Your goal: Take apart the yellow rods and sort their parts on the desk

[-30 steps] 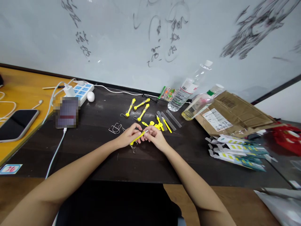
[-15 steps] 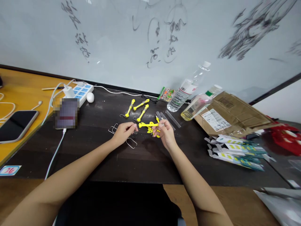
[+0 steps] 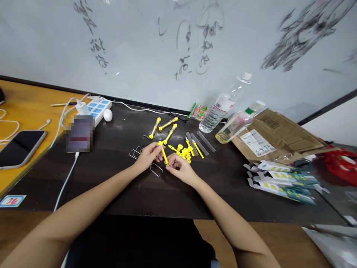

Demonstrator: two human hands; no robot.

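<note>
My left hand (image 3: 149, 156) and my right hand (image 3: 180, 168) meet over the dark table (image 3: 117, 178), both pinched on one slim yellow rod-shaped piece (image 3: 164, 153) that stands tilted between them. The left fingers hold its upper end, the right fingers its lower end. A bent wire clip (image 3: 156, 169) lies on the table just under the hands. A heap of small yellow parts (image 3: 184, 152) sits right behind my right hand. Three assembled yellow pieces with wire hooks (image 3: 164, 130) lie further back.
Wire clips (image 3: 136, 152) lie left of my hands. Grey strips (image 3: 203, 141), two plastic bottles (image 3: 220, 108), a cardboard parcel (image 3: 279, 134) and packets (image 3: 281, 180) are to the right. A power strip (image 3: 96, 108), cables and a phone (image 3: 19, 147) are at the left.
The yellow piece, held out level in my right hand half a second ago, has come back toward me and now stands tilted, gripped by both hands. My right hand moved down and left.
</note>
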